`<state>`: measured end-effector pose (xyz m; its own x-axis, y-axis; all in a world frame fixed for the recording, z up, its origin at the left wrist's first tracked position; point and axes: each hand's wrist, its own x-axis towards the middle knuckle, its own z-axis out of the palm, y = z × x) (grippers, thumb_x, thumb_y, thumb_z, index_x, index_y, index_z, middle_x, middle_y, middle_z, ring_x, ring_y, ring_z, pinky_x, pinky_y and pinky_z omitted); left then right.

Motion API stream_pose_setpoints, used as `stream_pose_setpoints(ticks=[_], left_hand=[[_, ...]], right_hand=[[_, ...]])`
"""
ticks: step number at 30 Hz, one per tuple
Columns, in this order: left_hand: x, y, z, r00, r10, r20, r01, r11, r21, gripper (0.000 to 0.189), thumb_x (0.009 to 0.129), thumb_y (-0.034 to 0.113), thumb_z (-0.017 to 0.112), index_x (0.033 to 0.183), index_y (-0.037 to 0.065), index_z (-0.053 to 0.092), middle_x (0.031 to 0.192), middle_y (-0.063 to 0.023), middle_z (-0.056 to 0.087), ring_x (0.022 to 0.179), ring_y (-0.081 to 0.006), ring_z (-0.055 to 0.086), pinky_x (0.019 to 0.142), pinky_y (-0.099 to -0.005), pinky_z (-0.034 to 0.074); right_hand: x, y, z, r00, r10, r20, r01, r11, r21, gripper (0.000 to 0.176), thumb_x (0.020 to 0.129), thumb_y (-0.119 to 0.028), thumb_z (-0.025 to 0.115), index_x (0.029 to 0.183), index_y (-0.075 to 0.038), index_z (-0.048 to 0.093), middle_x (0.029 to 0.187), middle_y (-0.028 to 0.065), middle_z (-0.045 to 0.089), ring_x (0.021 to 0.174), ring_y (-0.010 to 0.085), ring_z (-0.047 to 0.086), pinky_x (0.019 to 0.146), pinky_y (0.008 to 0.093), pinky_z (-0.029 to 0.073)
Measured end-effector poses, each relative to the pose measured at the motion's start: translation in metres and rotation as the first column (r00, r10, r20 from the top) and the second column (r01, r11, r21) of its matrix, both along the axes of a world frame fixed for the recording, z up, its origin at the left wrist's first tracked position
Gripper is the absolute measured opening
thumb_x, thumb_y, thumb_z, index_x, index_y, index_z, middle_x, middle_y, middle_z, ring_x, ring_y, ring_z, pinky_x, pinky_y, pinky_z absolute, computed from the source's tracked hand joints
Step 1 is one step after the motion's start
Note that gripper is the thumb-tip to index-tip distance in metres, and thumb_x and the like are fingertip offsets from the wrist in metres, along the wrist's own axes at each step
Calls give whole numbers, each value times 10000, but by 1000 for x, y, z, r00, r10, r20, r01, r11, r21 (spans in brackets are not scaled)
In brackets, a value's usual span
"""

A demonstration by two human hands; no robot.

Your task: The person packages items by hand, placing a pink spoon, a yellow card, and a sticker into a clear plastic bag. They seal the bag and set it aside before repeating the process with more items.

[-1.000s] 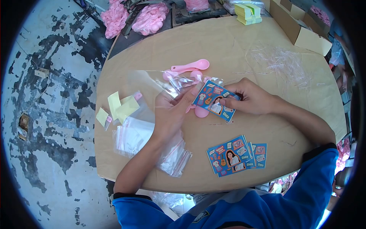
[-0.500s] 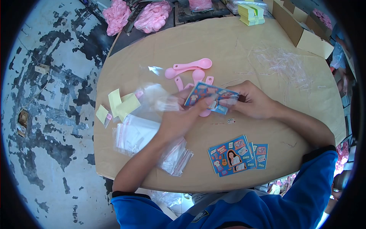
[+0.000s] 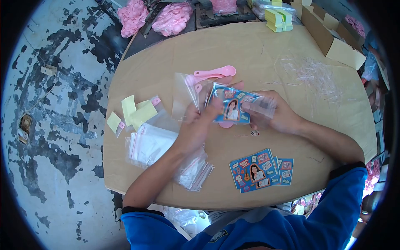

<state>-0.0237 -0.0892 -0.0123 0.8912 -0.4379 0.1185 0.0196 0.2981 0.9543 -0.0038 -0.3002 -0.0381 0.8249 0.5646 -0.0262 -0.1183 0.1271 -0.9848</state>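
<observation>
Over the middle of the table, a blue printed card is held between both hands, with clear plastic around its edges. My left hand grips the card's left side along with a clear plastic bag that sticks out to the left. At the card's right edge, my right hand is closed on clear film and the card. Pink spoons lie just beyond the hands, partly covered by them. A fanned stack of blue cards rests nearer my body.
Clear bags lie in a pile at the left, beside yellow slips. Thin plastic strands are spread at the right. A yellow paper bundle and an open cardboard box sit at the far edge.
The card has turned to face up more fully, and clear plastic now shows around it. The clear bag by my left hand has shifted right and stands up more. The view has moved slightly.
</observation>
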Motion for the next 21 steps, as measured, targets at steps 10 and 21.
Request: stream_pose_setpoints(ticks=[10,21], left_hand=[[5,2,-15,916,-139,375,61,975,213,531,812,85,752,1254,77,459,1256,-80,567,1063,-158,603,852,-313,531],[22,11,-9,975,221,34,-215,967,-139,440,893,80,639,1269,60,412,1309,-104,540,1155,-178,562,914,-296,501]], right_hand=[[0,7,-2,984,-19,178,51,983,-176,163,922,-222,655,919,-62,618,733,24,602,600,61,540,508,231,432],[25,1,6,469,469,748,414,632,-655,299,898,-84,555,1193,-43,579,1166,196,571,1077,391,540,949,440,440]])
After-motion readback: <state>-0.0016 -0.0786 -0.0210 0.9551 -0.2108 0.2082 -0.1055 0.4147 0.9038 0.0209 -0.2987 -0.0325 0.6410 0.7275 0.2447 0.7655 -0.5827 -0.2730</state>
